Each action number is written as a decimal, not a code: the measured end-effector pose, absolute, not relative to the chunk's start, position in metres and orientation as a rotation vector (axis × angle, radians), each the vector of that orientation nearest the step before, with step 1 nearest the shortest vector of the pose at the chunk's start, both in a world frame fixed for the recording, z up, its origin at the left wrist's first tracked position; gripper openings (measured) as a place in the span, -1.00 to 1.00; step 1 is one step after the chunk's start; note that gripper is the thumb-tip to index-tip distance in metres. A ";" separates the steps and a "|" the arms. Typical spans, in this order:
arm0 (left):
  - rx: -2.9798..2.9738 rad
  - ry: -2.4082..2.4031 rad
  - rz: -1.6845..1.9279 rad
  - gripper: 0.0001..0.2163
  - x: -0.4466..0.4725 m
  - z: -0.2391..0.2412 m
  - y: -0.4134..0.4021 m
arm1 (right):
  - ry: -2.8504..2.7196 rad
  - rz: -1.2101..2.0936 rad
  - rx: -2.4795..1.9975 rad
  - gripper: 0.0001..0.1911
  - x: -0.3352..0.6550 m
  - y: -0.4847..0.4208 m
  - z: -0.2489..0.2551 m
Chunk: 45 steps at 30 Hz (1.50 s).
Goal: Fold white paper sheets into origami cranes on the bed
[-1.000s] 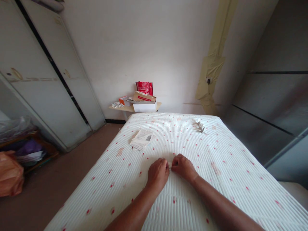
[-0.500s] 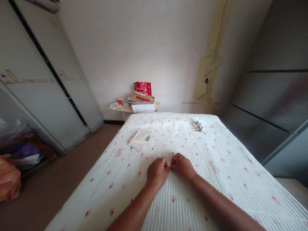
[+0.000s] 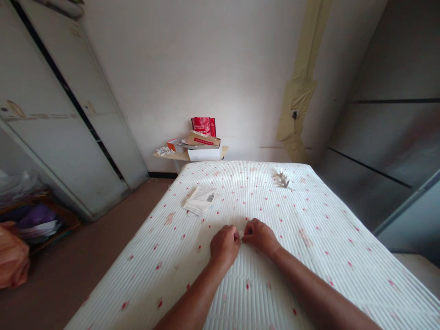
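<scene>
Both hands are close together over the middle of a white ribbed bedspread (image 3: 271, 293) dotted with red. My left hand (image 3: 224, 242) is closed, thumb and fingers pinched toward the right hand. Facing it, my right hand (image 3: 260, 236) is also closed in a pinch, its fingertips almost meeting the left ones. Whatever lies between the fingertips is too small and too hidden to name. Beyond the left hand lies a small stack of printed paper sheets (image 3: 200, 200). Farther off to the right sits a small pile of pale, pointed paper-like pieces (image 3: 282, 179).
Behind the bed's far edge, a small table (image 3: 178, 156) holds a white box (image 3: 205, 154), a red bag (image 3: 203, 126) and a pile of white pieces (image 3: 165, 151). Cabinets (image 3: 68, 114) stand at left, above an orange bag (image 3: 13, 256). A grey wardrobe (image 3: 388, 133) flanks the right side.
The hands stay in the same place, still pinched together. Only a very slight shift of the fingertips shows; the papers and the pale pieces have not moved.
</scene>
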<state>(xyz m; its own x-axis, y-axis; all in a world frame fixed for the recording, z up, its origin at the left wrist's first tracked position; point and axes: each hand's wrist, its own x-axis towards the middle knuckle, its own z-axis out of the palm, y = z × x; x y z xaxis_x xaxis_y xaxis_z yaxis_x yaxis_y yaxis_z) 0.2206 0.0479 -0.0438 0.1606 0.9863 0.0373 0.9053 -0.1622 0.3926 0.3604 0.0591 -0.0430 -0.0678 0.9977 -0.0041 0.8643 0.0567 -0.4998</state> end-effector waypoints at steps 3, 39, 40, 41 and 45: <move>2.160 1.820 0.414 -0.97 0.221 -0.044 0.049 | -1.990 0.494 -1.882 -0.96 0.358 0.058 -0.043; 2.364 1.913 0.365 -0.69 0.233 -0.028 0.010 | -2.393 0.414 -1.144 -0.64 0.380 0.062 -0.041; 2.354 1.918 0.354 -0.70 0.232 -0.027 0.010 | -2.410 0.403 -1.146 -0.65 0.381 0.062 -0.040; 2.349 1.918 0.351 -0.71 0.232 -0.026 0.009 | -2.427 0.393 -1.153 -0.66 0.382 0.062 -0.040; 2.357 1.884 0.371 -0.76 0.229 -0.024 0.007 | -2.464 0.313 -1.206 -0.71 0.383 0.056 -0.035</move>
<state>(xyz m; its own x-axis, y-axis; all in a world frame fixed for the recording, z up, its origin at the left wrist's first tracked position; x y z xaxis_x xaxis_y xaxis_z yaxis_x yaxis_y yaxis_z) 0.2291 0.0066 -0.0239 0.2044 0.9708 0.1259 0.9462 -0.2289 0.2289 0.3826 0.0562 -0.0350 -0.5607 0.7937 0.2359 0.7096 0.6074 -0.3571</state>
